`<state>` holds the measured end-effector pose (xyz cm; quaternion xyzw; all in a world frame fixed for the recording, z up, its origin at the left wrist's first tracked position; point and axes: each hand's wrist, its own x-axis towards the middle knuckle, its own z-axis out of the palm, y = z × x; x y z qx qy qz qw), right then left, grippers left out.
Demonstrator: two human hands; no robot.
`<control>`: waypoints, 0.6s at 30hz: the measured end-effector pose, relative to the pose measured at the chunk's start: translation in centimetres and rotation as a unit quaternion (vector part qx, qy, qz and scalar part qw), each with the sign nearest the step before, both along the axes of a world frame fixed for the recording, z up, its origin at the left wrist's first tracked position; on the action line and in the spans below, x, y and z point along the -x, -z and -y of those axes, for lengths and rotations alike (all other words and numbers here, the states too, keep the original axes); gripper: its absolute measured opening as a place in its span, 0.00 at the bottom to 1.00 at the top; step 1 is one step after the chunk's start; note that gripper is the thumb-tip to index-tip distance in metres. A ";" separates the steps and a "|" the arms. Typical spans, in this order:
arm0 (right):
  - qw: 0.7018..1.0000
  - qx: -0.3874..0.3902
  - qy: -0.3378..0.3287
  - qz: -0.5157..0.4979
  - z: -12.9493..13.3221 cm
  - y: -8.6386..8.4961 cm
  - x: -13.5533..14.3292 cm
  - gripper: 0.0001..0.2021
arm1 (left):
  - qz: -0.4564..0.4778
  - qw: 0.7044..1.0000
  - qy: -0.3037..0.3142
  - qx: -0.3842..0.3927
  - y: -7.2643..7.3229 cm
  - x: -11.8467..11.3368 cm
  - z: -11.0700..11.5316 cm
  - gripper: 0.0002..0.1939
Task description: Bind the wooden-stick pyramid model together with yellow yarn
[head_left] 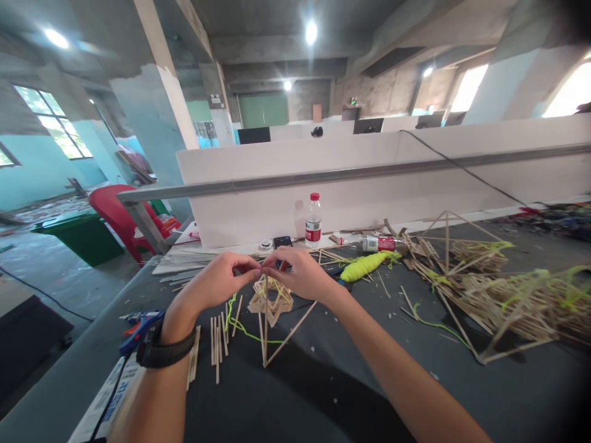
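My left hand [221,280] and my right hand [302,274] meet at the peak of a pyramid-like frame of thin wooden sticks [292,333]. The fingers of both hands are closed in a pinch around its top; exactly what each fingertip grips is partly hidden. A wristband sits on my left wrist. Behind the frame's upright sticks lies a star-shaped wooden piece [257,304] with yellow-green string on it. A loose green string [252,336] runs along the table to the frame. Left of it lie several loose wooden sticks [217,351].
A blue glue gun [144,329] rests at the left. Beyond the hands are a red-capped bottle [314,224], a second bottle lying down [376,243] and a bundle of yellow-green string [364,266]. Stick frames [512,307] are heaped at the right. A white partition [249,221] borders the table's back.
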<state>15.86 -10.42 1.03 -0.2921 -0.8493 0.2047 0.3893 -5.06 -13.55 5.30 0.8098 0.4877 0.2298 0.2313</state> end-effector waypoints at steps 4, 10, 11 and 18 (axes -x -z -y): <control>0.999 -0.022 -0.016 0.017 0.3 -0.3 -0.4 0.07 | 0.016 1.000 0.007 0.005 0.0 0.0 0.0 0.14; 1.000 -0.010 0.006 0.004 0.1 0.1 -0.1 0.09 | 0.053 0.998 -0.005 -0.029 0.4 -0.6 -0.5 0.14; 1.000 -0.004 0.007 -0.007 -0.1 0.2 -0.1 0.09 | 0.057 0.998 -0.010 -0.035 0.5 -0.6 -0.6 0.15; 0.993 0.085 -0.043 -0.075 -1.0 0.6 -0.3 0.10 | 0.049 0.998 -0.021 -0.016 0.8 0.2 -1.1 0.16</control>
